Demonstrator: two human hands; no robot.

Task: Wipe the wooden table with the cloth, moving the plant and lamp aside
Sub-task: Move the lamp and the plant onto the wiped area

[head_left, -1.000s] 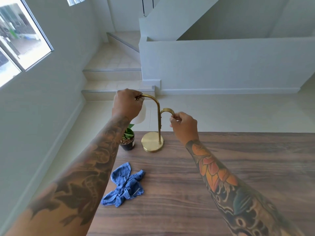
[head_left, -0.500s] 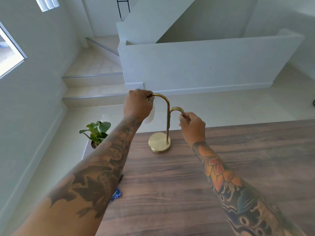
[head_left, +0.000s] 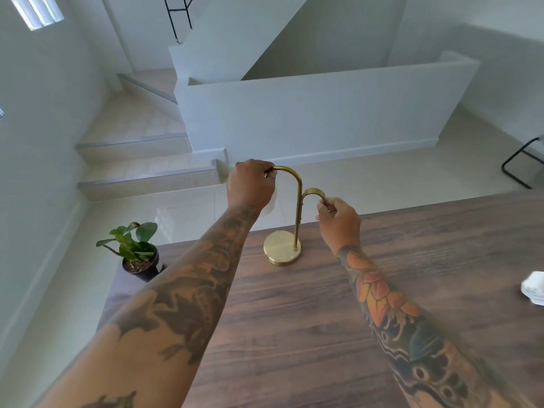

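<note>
Head view, single entry. Wooden table (head_left: 323, 334): dark-grained top filling the lower frame from 4 to 8 o'clock. Lamp (head_left: 297, 213): brass, round base standing flat on the table near its far edge, just above frame centre; upright stem with two curved arms, the taller arching toward 10 o'clock, the shorter toward 2 o'clock. Left hand (head_left: 250, 185): fingers curled round the end of the taller arm, gripping it; a pale shade shows partly below the fist. Right hand (head_left: 338, 216): thumb and fingers pinched on the tip of the shorter arm. Both forearms tattooed, reaching in from the bottom edge. Plant (head_left: 135, 245): green leaves in a dark pot, at 9 o'clock of the lamp base, on the table's far left corner, well apart from the lamp. Cloth: not seen. White crumpled item (head_left: 534, 288): at the 3 o'clock edge, on the table; kind not clear. Beyond the table: pale tiled floor, steps (head_left: 141, 172) at 11 o'clock, low white wall (head_left: 323, 113) at 12 o'clock.
</note>
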